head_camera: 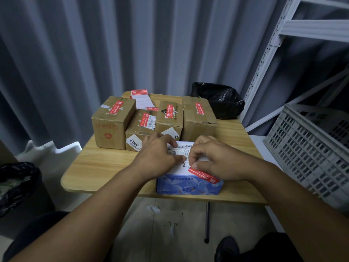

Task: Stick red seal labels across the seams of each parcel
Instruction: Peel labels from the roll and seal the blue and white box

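Blue box (pixel 188 186): sits at the near edge of the wooden table (pixel 102 163), right in front of the person, with a white shipping slip (pixel 182 148) on its top.
Red label (pixel 204 175): lies slanted across the box's near top edge – its lower end is on the blue front face and its upper end reaches onto the top, under the right thumb.
Right hand (pixel 213 159): on the right part of the box top, fingers curled in, thumb and fingertips closed on the label's upper end; the rest of the label runs out below the hand towards the person.
Left hand (pixel 160 156): lies on the left part of the box top with relaxed fingers pointing away and the thumb stretched across the shipping slip, its tip close to the right fingertips – it holds nothing.
Brown boxes (pixel 113 120): four in a row just behind the blue box, each with a red seal on top.
Label stack (pixel 140 95): at the far edge of the table, behind the brown boxes.
Black bag (pixel 219 99): at the table's far right corner.
Grey crate (pixel 311 144): to the right of the table.
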Demonstrator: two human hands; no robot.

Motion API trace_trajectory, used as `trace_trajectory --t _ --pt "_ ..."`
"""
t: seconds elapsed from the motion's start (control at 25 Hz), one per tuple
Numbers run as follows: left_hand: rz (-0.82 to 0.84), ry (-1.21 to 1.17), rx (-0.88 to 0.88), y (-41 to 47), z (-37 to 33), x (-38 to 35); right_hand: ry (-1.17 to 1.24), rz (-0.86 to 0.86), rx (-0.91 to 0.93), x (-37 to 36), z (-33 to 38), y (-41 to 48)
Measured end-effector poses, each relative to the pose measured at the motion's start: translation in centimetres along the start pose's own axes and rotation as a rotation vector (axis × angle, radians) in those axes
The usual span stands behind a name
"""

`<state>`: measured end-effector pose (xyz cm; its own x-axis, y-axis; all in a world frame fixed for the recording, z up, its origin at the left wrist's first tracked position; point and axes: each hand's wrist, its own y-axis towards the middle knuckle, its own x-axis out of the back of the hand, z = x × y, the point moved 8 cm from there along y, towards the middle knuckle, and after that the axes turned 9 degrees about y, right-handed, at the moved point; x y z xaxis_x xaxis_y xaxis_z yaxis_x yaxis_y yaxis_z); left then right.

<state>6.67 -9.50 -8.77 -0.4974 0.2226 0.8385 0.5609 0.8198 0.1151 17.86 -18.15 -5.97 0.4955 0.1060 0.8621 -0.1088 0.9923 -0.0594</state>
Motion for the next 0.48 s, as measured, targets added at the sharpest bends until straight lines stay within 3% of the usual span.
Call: trace_trajectory --t 0.48 --pt "-0.009 0.027 -0.006 -0.1 -0.2 0.0 -0.174 0.125 -0.004 -0.3 1.6 0.1"
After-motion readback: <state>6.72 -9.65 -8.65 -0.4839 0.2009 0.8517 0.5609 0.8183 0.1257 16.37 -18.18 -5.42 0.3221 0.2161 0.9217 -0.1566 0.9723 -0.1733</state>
